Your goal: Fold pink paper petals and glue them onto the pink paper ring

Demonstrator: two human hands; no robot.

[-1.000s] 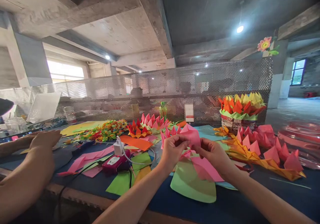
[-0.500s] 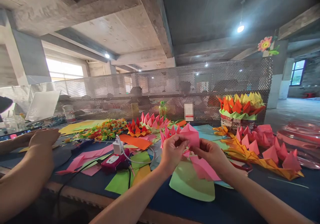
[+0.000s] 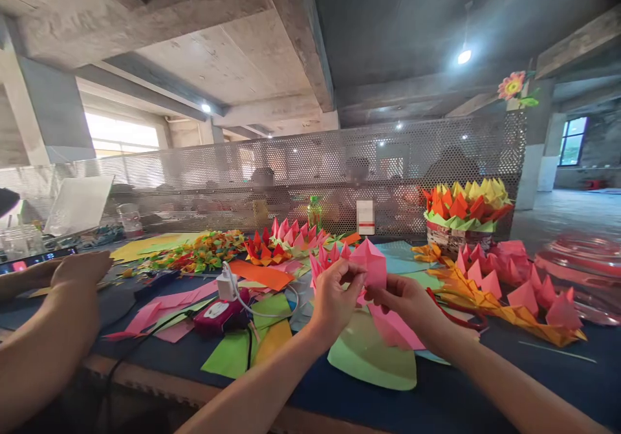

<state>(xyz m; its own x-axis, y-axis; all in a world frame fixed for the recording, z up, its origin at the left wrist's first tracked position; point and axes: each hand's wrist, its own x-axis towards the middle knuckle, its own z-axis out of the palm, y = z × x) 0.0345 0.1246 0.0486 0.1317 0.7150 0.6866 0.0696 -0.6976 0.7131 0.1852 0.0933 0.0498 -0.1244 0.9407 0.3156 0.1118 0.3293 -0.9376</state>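
Between my two hands a pink folded paper (image 3: 369, 260) is held up, its pointed tip at the top. My left hand (image 3: 338, 292) pinches its left lower side with thumb and fingers. On its lower right edge the fingers of my right hand (image 3: 402, 297) are closed. Below my hands lie loose pink paper sheets (image 3: 395, 328) and a pale green sheet with a rounded edge (image 3: 376, 356). Just behind my left hand stand pink folded paper points (image 3: 320, 262), partly hidden by it. Red-handled scissors (image 3: 473, 323) lie beside my right wrist, partly covered.
A purple power strip (image 3: 220, 314) with a white charger (image 3: 227, 285) and cables sits left of my hands. Yellow and pink folded pieces (image 3: 526, 298) lie at right, by a layered paper basket (image 3: 460, 227). At far left are another person's arms (image 3: 72, 304). A perforated screen (image 3: 208, 175) stands behind.
The pink folded paper has turned slightly in my hands, and my right fingers have shifted a little along its lower edge. The whole view has moved slightly.
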